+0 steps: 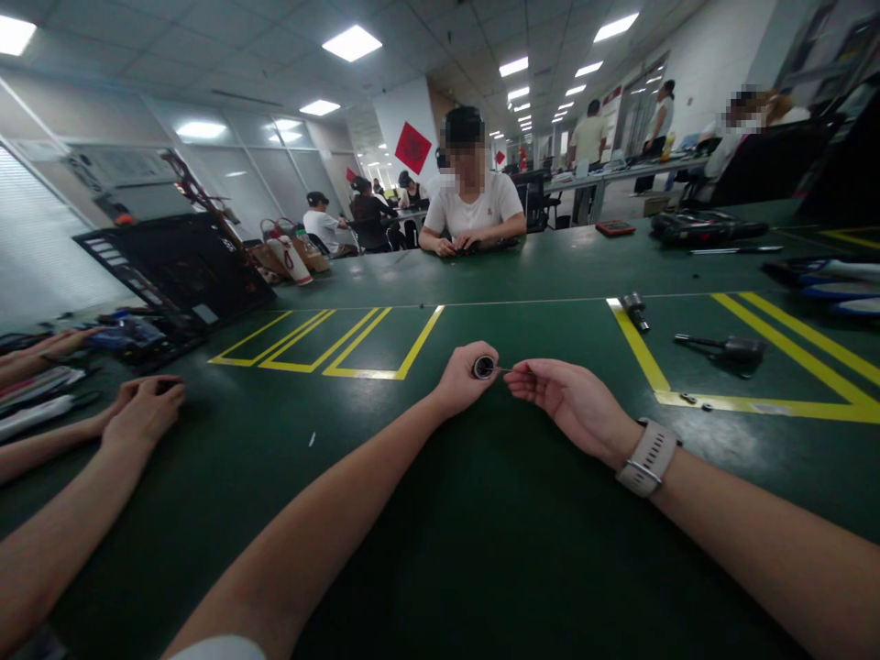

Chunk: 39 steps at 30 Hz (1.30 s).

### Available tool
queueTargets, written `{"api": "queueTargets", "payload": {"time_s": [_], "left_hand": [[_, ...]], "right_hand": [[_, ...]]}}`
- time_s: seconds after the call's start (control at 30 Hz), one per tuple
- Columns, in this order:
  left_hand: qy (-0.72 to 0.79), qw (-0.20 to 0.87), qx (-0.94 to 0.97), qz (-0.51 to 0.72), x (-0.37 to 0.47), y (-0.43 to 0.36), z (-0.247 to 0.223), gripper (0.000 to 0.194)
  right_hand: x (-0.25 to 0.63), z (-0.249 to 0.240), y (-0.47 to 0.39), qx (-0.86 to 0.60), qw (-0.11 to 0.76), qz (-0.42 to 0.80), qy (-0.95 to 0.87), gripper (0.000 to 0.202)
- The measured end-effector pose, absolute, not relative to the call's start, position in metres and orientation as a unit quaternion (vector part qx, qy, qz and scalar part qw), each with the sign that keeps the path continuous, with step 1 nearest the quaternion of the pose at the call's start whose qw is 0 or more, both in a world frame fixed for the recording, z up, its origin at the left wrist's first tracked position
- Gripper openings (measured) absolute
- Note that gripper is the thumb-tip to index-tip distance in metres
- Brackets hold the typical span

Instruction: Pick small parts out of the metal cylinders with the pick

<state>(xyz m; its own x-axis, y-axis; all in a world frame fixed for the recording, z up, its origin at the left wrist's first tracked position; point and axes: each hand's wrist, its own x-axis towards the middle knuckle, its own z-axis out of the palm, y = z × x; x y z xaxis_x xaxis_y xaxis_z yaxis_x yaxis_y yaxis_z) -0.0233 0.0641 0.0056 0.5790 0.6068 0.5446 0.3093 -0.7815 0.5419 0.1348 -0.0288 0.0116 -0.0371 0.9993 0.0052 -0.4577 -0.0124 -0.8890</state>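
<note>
My left hand (466,378) is wrapped round a dark cylindrical part (484,368), whose round, light-rimmed end faces me. Close on its right, my right hand (560,394) has its fingers pressed together on a thin metal rod (506,370) that points at the cylinder. Whether the rod's tip touches the cylinder is too small to tell. A pale watch strap circles my right wrist. Both hands are over the green table (412,477).
Yellow tape (643,353) marks the table. At right lie a dark tool with a shaft (735,349), a short metal-ended part (633,312) and small pieces (689,399). Another person's hands (148,408) rest at left; a person (474,197) sits opposite.
</note>
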Motion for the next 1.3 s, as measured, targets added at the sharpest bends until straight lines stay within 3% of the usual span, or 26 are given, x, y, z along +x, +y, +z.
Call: {"api": "queueTargets", "payload": {"time_s": [0.5, 1.0, 1.3], "left_hand": [[0.264, 0.173, 0.890, 0.329, -0.023, 0.063, 0.008, 0.007], [0.268, 0.117, 0.916, 0.276, -0.025, 0.068, 0.005, 0.003], [0.266, 0.088, 0.924, 0.261, -0.024, 0.064, 0.005, 0.006]], "right_hand": [[0.129, 0.019, -0.037, -0.410, 0.627, 0.543, -0.378, 0.013], [0.135, 0.014, -0.029, -0.429, 0.617, 0.562, -0.344, 0.013], [0.135, 0.014, -0.033, -0.424, 0.648, 0.472, -0.423, 0.019]]}}
